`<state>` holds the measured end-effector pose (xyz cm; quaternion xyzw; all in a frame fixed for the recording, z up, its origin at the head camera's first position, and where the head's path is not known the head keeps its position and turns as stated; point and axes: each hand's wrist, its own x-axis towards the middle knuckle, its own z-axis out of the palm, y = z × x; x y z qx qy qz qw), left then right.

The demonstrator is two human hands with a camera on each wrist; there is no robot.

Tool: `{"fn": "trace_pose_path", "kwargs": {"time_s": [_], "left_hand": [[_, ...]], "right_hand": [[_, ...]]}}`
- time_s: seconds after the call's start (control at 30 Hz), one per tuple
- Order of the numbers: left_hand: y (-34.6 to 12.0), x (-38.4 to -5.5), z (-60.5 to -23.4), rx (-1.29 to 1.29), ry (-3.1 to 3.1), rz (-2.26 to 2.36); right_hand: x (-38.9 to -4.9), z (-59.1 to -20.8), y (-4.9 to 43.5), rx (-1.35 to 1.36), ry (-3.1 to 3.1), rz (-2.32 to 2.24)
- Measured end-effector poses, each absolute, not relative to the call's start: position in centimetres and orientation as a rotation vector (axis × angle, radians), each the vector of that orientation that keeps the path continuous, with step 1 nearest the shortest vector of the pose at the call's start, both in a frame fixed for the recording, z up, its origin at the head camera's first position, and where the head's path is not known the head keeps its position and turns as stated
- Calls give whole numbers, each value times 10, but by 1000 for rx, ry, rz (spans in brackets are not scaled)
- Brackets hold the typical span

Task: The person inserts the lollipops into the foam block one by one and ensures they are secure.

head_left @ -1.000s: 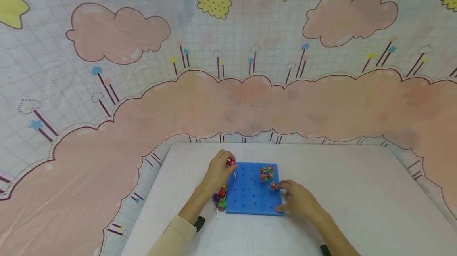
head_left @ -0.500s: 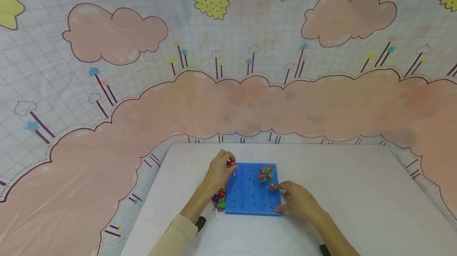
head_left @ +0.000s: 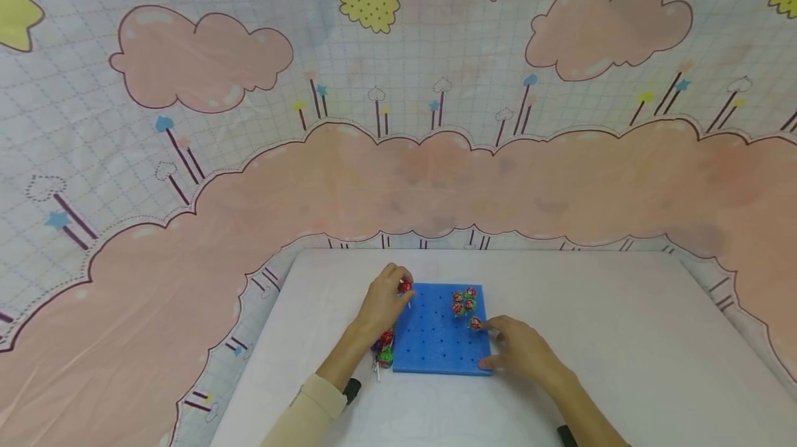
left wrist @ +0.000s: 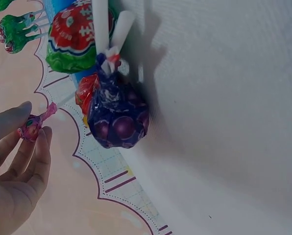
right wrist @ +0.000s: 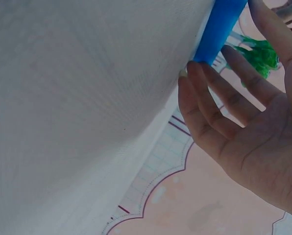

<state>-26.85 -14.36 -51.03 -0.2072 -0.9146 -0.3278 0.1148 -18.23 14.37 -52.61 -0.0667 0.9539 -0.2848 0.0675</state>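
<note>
My left hand (head_left: 378, 303) pinches a red-wrapped lollipop (head_left: 405, 286) over the far left corner of a blue board (head_left: 432, 347) with rows of small holes. In the left wrist view, thumb and fingers grip the candy end of this lollipop (left wrist: 31, 128), its stick pointing away. Beside the board's right edge is my right hand (head_left: 526, 350), its fingertips touching the blue side in the right wrist view. Its index finger is close to a single lollipop (head_left: 476, 323) standing in the board. Several more lollipops (head_left: 463, 302) stand clustered behind that one.
Loose lollipops lie against the board's left side, among them a green one (head_left: 386, 358) and a purple-wrapped one (left wrist: 117, 115). Everything rests on a white table (head_left: 598, 308). A patterned cloth (head_left: 436, 184) with clouds hangs behind it.
The left hand with its lollipop has shifted very slightly at the board's far left corner. The right hand and the standing lollipops keep their places.
</note>
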Motion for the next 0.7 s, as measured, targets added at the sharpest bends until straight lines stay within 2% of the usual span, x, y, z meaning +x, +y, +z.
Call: {"fn": "trace_pose_path", "kwargs": {"time_s": [0.7], "left_hand": [[-141,-267,-519,-641,-2678,-793]], "right_hand": [[-180,-525,142,-198,2865,-863]]}}
